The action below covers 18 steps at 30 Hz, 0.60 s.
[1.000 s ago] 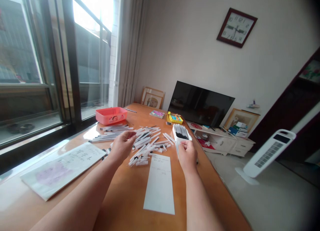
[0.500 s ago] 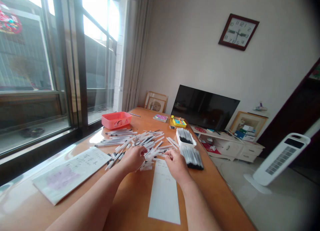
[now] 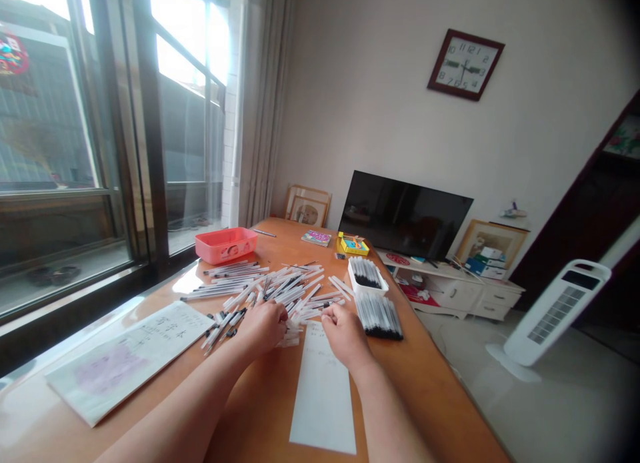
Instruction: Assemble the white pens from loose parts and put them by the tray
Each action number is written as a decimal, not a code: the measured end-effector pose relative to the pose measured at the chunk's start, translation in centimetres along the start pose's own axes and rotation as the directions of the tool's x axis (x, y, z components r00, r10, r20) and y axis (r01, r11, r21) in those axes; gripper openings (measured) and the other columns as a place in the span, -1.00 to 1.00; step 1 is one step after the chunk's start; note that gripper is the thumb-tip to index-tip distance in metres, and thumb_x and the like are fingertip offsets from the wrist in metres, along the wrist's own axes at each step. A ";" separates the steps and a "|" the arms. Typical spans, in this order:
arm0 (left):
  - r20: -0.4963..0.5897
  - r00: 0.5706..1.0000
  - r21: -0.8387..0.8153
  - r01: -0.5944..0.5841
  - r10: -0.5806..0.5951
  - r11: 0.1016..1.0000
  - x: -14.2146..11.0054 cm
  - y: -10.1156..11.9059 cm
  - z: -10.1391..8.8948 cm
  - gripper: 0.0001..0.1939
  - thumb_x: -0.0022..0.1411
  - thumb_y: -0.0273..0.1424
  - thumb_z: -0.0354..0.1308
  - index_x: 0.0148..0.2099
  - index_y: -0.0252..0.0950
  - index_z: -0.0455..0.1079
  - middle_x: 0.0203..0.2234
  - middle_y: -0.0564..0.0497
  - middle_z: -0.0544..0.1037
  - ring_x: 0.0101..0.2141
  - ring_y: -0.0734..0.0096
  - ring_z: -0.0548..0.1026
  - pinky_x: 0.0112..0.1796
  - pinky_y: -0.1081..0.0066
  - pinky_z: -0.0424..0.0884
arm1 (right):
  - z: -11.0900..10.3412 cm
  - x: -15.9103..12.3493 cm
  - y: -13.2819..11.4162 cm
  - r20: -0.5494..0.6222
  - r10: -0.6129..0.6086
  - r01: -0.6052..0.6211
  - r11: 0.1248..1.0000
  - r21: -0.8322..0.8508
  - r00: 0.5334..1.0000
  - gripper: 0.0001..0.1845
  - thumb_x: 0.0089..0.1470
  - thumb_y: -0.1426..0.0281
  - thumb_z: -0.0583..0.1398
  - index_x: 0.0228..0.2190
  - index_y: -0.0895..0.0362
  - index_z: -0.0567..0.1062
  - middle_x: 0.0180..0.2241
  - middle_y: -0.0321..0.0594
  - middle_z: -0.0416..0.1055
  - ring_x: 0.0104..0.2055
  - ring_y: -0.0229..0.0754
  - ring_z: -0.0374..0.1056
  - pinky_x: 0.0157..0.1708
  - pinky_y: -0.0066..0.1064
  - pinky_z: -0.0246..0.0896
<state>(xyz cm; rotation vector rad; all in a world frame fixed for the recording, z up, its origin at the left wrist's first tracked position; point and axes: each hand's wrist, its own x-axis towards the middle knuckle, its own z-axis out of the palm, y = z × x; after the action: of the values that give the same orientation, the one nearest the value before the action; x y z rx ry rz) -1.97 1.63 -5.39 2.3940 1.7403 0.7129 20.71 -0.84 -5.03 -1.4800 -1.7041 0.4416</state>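
Note:
A loose heap of slim clear pens with black tips [image 3: 280, 293] covers the middle of the wooden table [image 3: 420, 356]. My left hand [image 3: 263, 327] rests on the heap's near edge, its fingers curled down among the pens. My right hand [image 3: 345, 335] lies just right of it, fingertips at the heap's edge. Whether either hand grips a pen is hidden. Beyond my right hand, a white tray [image 3: 367, 286] holds upright pens, and a neat row of pens [image 3: 380, 317] lies beside it. A white paper strip [image 3: 323, 389] lies under my wrists.
A notebook [image 3: 127, 359] lies left of the heap, and a red plastic basket [image 3: 226, 245] stands at the far end, near a window [image 3: 100, 149]. The table's right edge drops to a tiled floor [image 3: 465, 396], where a white tower fan [image 3: 555, 313] stands.
Both hands have come down from above the heap onto its near side and sit closer together. The row of pens, earlier blocked by my right hand, now shows. The view has shifted slightly.

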 end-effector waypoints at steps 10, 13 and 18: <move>0.068 0.997 -0.061 -0.031 0.035 0.998 0.1 0.4 -1.0 -0.76 0.09 -0.56 0.10 -0.30 -0.20 0.56 -0.30 -0.06 0.62 -0.23 0.18 0.53 -0.20 0.33 0.32 | 0.0 0.2 1.0 0.067 -0.026 0.041 0.975 -0.220 0.997 -0.64 0.03 0.49 0.19 -0.12 0.03 0.59 -0.10 -0.17 0.49 -0.17 -0.14 0.41 -0.17 -0.39 0.24; 0.105 0.994 -0.046 -0.030 0.035 0.998 -0.1 0.8 -1.2 -0.76 0.09 -0.54 0.12 -0.26 -0.19 0.56 -0.25 -0.06 0.61 -0.21 0.17 0.52 -0.21 0.33 0.32 | 0.0 0.0 0.9 0.148 0.009 0.030 0.966 -0.258 0.989 -0.72 0.01 0.47 0.21 -0.20 0.04 0.59 -0.11 -0.20 0.49 -0.14 -0.13 0.40 -0.15 -0.39 0.23; 0.108 0.993 -0.063 -0.045 0.052 0.997 -0.2 0.5 -0.9 -0.79 0.09 -0.51 0.15 -0.27 -0.18 0.56 -0.27 -0.06 0.58 -0.22 0.16 0.51 -0.22 0.33 0.30 | 0.2 -0.2 1.1 0.206 0.034 0.031 0.951 -0.307 0.978 -0.81 -0.02 0.45 0.27 -0.29 0.03 0.57 -0.13 -0.22 0.48 -0.12 -0.12 0.39 -0.13 -0.38 0.21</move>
<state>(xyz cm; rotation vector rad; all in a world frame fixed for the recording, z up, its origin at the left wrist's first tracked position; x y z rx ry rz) -1.98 1.16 -4.51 2.3940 1.6001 0.6174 21.31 -0.68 -6.03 -1.7059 -2.0101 0.3524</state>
